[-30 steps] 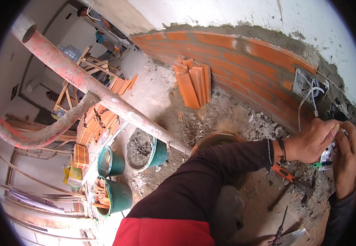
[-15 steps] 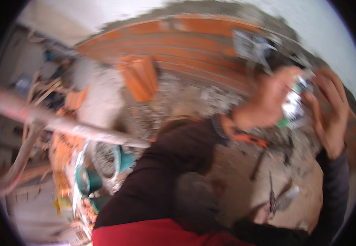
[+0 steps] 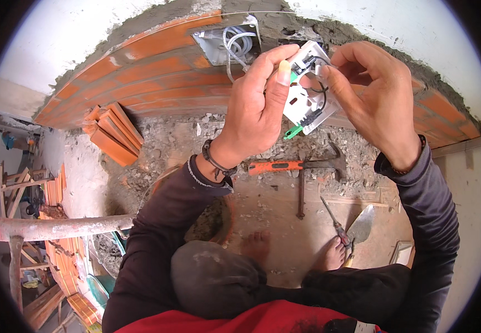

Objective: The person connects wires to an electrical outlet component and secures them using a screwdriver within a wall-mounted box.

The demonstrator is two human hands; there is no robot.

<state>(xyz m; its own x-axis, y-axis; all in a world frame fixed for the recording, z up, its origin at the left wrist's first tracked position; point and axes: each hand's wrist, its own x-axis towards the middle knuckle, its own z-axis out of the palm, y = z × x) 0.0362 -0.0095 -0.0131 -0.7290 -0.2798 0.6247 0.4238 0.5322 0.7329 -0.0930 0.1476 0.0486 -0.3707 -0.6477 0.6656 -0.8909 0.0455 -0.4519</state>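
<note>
Up by the brick wall, both hands hold an opened white plastic fibre-optic outlet box (image 3: 305,105). My left hand (image 3: 255,108) closes on its left edge, the thumb lying along the side beside a green part. At its upper right, my right hand (image 3: 378,102) has thumb and fingers pinched together near a thin black cable (image 3: 324,99). That cable curves inside the box, and a green connector (image 3: 293,132) sticks out at the lower end. Whether my right fingertips grip the cable or the box's edge is hidden.
Behind the hands, a recessed wall box (image 3: 215,47) holds coiled grey cable (image 3: 241,40). On the rubble-strewn floor lie a claw hammer (image 3: 276,166), a metal rod (image 3: 301,194), a screwdriver (image 3: 333,218) and a trowel (image 3: 361,225). Clay blocks (image 3: 115,136) and a wooden pole (image 3: 57,226) are leftward.
My view has turned right and steadied, so hands and box appear further left and sharper. The right fingers, spread before, are now drawn in against the box; the left hand keeps its hold.
</note>
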